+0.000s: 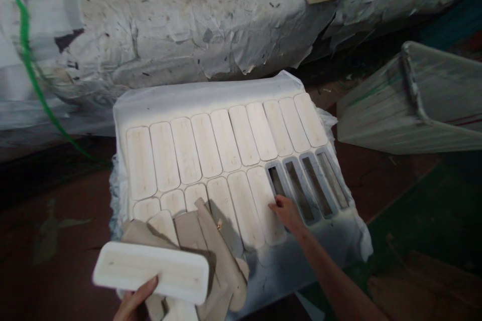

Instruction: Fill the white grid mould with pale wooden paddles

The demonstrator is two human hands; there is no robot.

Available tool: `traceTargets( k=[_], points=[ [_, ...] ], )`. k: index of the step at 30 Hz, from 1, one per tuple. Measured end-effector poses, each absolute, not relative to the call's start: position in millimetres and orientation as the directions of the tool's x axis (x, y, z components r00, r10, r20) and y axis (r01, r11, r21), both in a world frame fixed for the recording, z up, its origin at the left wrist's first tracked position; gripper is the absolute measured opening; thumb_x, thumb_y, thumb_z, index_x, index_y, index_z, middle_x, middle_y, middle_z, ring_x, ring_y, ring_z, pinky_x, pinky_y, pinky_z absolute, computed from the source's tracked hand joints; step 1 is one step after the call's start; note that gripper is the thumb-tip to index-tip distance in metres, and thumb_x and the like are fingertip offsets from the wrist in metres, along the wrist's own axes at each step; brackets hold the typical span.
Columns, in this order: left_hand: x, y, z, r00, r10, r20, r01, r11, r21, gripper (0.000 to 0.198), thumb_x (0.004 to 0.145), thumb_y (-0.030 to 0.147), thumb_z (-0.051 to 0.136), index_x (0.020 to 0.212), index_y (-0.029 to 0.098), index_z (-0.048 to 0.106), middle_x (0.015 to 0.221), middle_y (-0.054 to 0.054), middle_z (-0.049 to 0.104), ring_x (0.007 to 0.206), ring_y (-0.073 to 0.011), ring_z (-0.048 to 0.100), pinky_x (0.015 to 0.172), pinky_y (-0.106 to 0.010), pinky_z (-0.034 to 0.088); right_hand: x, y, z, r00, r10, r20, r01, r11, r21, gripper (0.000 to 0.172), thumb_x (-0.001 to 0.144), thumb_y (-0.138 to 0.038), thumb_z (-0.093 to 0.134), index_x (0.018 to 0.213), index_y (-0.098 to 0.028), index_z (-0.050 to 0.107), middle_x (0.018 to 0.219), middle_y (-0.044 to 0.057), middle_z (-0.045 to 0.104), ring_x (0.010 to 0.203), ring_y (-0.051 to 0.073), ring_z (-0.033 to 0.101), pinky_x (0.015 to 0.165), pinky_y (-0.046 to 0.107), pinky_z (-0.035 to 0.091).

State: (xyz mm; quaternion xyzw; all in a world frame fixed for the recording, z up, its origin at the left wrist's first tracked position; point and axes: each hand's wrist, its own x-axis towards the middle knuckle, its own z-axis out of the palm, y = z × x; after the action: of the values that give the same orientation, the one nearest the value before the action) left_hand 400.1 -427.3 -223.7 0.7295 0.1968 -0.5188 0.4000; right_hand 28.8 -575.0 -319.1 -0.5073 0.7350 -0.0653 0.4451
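In my left hand [137, 298], at the lower left, is a white oblong tray-like piece [150, 268] with rounded ends, the thumb lying over its front edge. My right hand [286, 212] has its fingers closed at the right edge of a similar white piece [263, 200] in the near row of a cloth-covered board [203, 93]. Right of that hand several slots [315, 185] show grey rims and dark middles. Beige folded cloth or sheet material [222, 246] lies over the near-left pieces and hides part of them.
A far row of white oblong pieces [198, 145] fills the board's back half. Behind stands a surface covered in stained, torn white sheeting [181, 25]. A large open pale container [376, 100] is at right. A green cord [28, 55] hangs at left.
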Motion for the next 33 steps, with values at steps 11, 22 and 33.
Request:
traceTargets(
  k=[11,22,33],
  points=[
    [400.5,-428.1,-228.1,0.363,-0.14,-0.921,0.732,-0.569,0.375,0.07,0.041,0.02,0.09,0.107,0.024,0.067,0.091,0.002,0.068,0.081,-0.0192,0.064,0.063,-0.023,0.058,37.7,-582.0,-303.0,-0.071,-0.797,-0.599,-0.861,0.353,-0.367,0.02,0.082,-0.026,0.056,0.065,-0.021,0.046,0.064,-0.002,0.055,0.062,0.013,0.048,0.059,0.027,0.027],
    [394.1,-434.7,-229.2,0.383,-0.148,-0.912,0.725,-0.563,0.396,0.075,0.031,0.021,0.093,0.102,0.022,0.068,0.09,0.001,0.07,0.081,-0.0199,0.065,0.065,-0.025,0.06,40.5,-588.0,-300.3,-0.005,-0.774,-0.633,-0.984,0.116,-0.134,0.018,0.09,-0.033,0.059,0.092,-0.016,0.065,0.085,0.011,0.075,0.08,0.022,0.068,0.062,0.027,0.035],
    [349.3,-454.8,-231.0,0.191,-0.587,-0.787,0.531,-0.613,0.585,0.073,0.059,0.027,0.087,0.124,0.01,0.058,0.105,-0.012,0.07,0.104,-0.0285,0.063,0.09,-0.034,0.051,87.0,-590.1,-225.6,0.329,-0.829,-0.452,-0.905,-0.141,-0.401,0.029,0.096,-0.041,0.047,0.086,-0.019,0.061,0.078,0.005,0.068,0.074,0.021,0.065,0.066,0.03,0.044]
  ],
)
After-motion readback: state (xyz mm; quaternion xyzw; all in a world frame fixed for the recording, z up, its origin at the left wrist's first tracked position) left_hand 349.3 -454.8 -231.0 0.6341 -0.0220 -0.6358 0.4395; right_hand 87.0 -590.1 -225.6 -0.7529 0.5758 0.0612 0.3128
